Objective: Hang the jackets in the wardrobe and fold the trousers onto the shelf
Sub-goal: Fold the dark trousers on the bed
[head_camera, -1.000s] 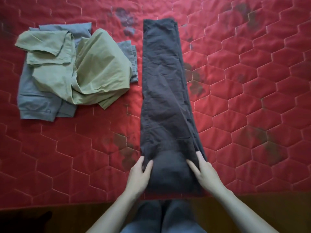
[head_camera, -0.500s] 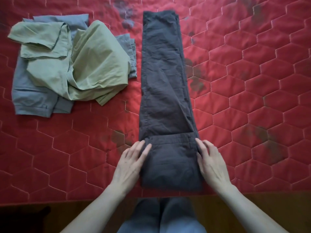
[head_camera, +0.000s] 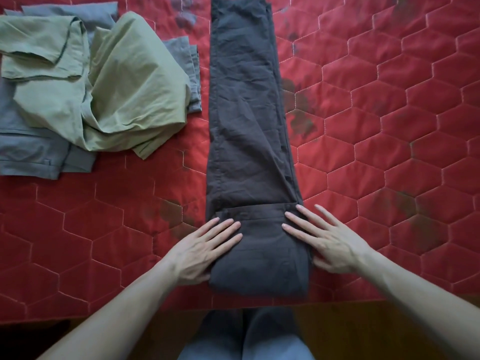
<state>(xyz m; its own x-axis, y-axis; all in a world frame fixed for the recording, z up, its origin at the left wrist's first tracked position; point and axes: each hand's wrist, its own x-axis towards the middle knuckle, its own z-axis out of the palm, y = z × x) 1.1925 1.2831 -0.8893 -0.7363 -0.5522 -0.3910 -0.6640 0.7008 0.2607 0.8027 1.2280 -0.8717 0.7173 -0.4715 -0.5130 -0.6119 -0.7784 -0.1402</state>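
Both hands, left hand (head_camera: 205,252) and right hand (head_camera: 326,240), lie flat with spread fingers on the dark trousers (head_camera: 249,120); press the fold evenly before rolling further.

1. Left hand (head_camera: 205,249): flat, palm down, fingers straight and close together, pointing up-right; bare forearm runs in from bottom left.
2. Right hand (head_camera: 326,239): flat, palm down, fingers straight and spread, pointing up-left; bare forearm runs in from bottom right.
3. Both hands level, apart.
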